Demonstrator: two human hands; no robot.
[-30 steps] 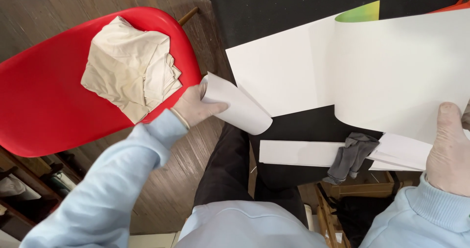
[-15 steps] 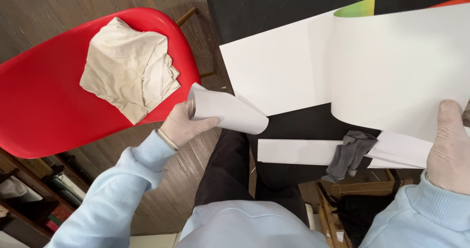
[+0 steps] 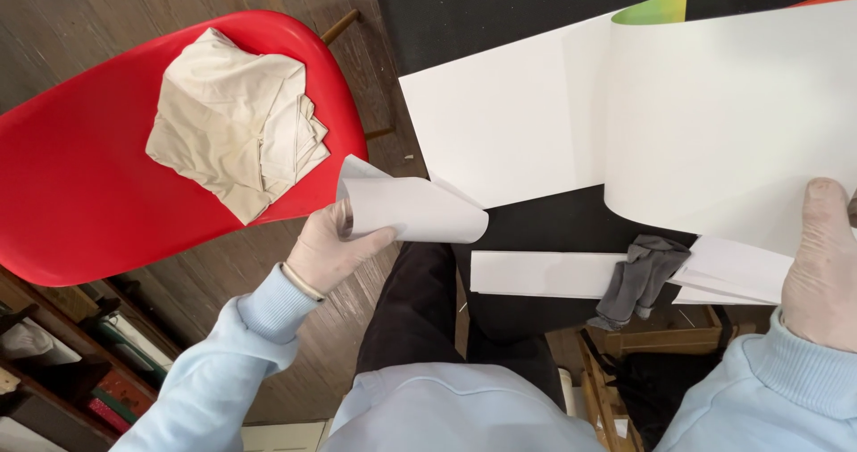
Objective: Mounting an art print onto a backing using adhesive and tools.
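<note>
My left hand (image 3: 326, 251), gloved: gripping the curled end of a white paper sheet (image 3: 500, 122). My right hand (image 3: 821, 265): pressed flat on the sheet's far side. Adjacent: grey rag (image 3: 638, 278), red chair (image 3: 80, 193) bearing folded beige cloth (image 3: 237, 117).

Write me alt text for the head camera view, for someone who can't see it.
A person's left hand curls the end of a large white paper sheet on a black table, while the right hand presses its other end. A folded beige cloth lies on a red chair.
</note>
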